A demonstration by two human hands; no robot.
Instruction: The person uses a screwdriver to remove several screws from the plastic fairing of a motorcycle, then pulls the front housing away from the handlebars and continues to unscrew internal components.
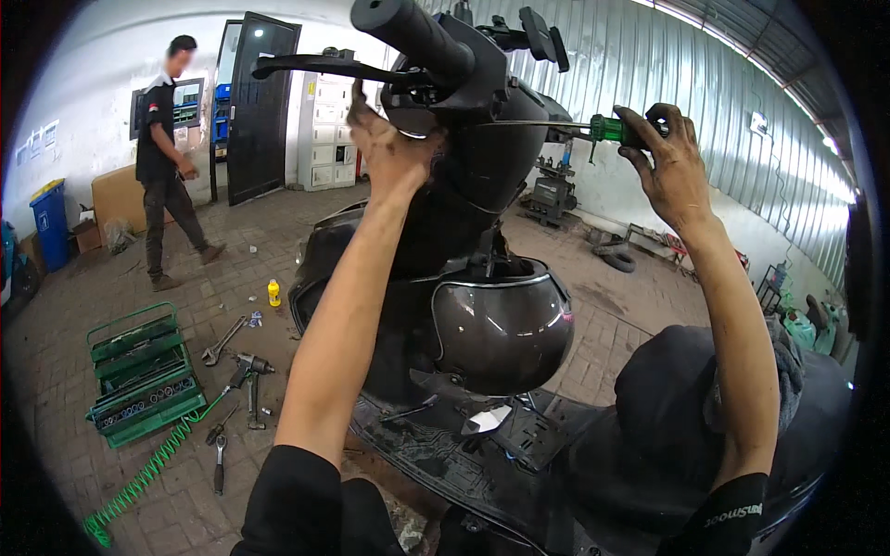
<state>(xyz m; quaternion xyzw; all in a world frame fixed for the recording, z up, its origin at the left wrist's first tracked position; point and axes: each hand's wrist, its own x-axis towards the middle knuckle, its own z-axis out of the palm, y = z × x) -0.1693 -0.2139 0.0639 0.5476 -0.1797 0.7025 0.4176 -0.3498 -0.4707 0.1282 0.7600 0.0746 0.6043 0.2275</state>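
My right hand (669, 157) is closed around the green handle of a screwdriver (607, 129). Its long metal shaft runs left, and the tip is hidden at the handlebar cover (501, 88) of a dark scooter. Under the left grip (408, 35) and brake lever (324, 65), my left hand (394, 153) is raised against the cover's underside. Those fingers curl up around it and are partly hidden. Below the handlebar hangs a glossy dark helmet (505, 329), in front of the scooter's leg shield. Small parts and a tool lie on the footboard (436, 454).
On the brick floor at left stand a green toolbox (144, 371) and a yellow bottle (273, 293). Wrenches (223, 341), an impact gun (248, 366) and a coiled green air hose (153, 463) lie nearby. A person (167, 157) walks behind. The dark seat (640, 408) is at right.
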